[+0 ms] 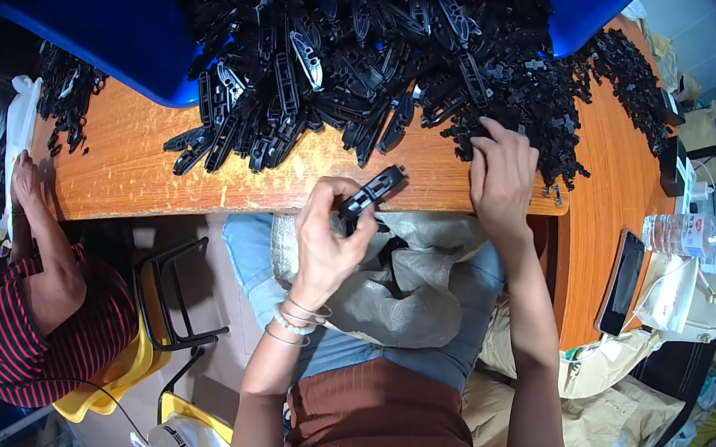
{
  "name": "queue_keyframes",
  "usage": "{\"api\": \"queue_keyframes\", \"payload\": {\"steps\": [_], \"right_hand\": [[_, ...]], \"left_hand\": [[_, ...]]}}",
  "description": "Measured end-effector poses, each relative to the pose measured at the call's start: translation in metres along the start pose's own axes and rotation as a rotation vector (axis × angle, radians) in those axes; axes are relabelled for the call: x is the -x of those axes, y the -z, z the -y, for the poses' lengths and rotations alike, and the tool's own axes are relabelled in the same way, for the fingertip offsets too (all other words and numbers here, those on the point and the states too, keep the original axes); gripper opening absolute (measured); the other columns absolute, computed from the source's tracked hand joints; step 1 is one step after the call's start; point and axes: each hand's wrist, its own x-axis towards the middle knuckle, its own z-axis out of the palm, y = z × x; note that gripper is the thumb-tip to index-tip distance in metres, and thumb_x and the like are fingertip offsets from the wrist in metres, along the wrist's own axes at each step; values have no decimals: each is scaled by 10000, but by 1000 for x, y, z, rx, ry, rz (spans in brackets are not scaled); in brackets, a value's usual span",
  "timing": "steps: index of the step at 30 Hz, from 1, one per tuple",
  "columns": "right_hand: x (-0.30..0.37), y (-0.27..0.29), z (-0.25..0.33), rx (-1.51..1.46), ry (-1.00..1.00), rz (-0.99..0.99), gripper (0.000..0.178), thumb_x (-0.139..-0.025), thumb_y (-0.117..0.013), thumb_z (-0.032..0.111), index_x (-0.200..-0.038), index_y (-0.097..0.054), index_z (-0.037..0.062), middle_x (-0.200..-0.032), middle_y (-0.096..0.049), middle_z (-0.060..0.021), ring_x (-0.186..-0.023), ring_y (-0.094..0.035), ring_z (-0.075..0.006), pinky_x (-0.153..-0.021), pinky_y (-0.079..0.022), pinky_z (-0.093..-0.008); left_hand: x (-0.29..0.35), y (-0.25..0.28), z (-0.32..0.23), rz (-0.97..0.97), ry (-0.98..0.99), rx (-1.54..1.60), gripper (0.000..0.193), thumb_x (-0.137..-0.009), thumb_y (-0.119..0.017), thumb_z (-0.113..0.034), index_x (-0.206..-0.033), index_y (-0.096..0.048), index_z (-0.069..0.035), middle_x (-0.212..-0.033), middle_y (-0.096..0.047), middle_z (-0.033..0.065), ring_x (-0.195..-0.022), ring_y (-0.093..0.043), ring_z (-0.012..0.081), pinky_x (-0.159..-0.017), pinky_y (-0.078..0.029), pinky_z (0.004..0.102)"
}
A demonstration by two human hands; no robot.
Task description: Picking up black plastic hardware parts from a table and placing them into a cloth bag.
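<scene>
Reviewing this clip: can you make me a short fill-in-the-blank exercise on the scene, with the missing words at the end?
1. The person's ____ hand is the one gripping a black part.
2. The small pieces beside the other hand are coloured ____.
3. The dark phone is on the person's ____ side.
4. The co-worker's top is patterned with ____.

Missing words: left; black; right; stripes.
</scene>
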Motion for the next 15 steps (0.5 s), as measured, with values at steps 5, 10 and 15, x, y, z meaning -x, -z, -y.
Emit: {"api": "queue_keyframes", "payload": {"steps": [5, 10, 15], "right_hand": [[-1, -13, 14, -97, 51, -6, 169, -774, -616, -27, -930, -561, 9, -982, -609, -105, -898, -563, -268, -753, -382, -365], [-6, -13, 22, -261, 61, 149, 195, -772, -597, -33, -963, -571, 1, -912, -600, -100, -902, -556, -272, -764, -386, -362], [2, -5, 14, -249, -83, 16, 169, -801, -564, -42, -961, -598, -1, -883, -603, -105, -855, -545, -268, -757, -390, -362]], "left_hand": [[-1, -9, -11, 133, 267, 114, 197, -761, -665, 10, -926, -558, 9, -729, -557, 7, -620, -483, 51, -560, -393, 189], [0, -10, -9, 131, 304, 136, 198, -776, -682, -1, -935, -565, 9, -719, -539, -16, -601, -437, 38, -527, -356, 184], [0, -2, -8, 135, 298, 84, 197, -778, -688, -5, -935, -571, 12, -737, -552, -12, -609, -446, 41, -544, -374, 190]]}}
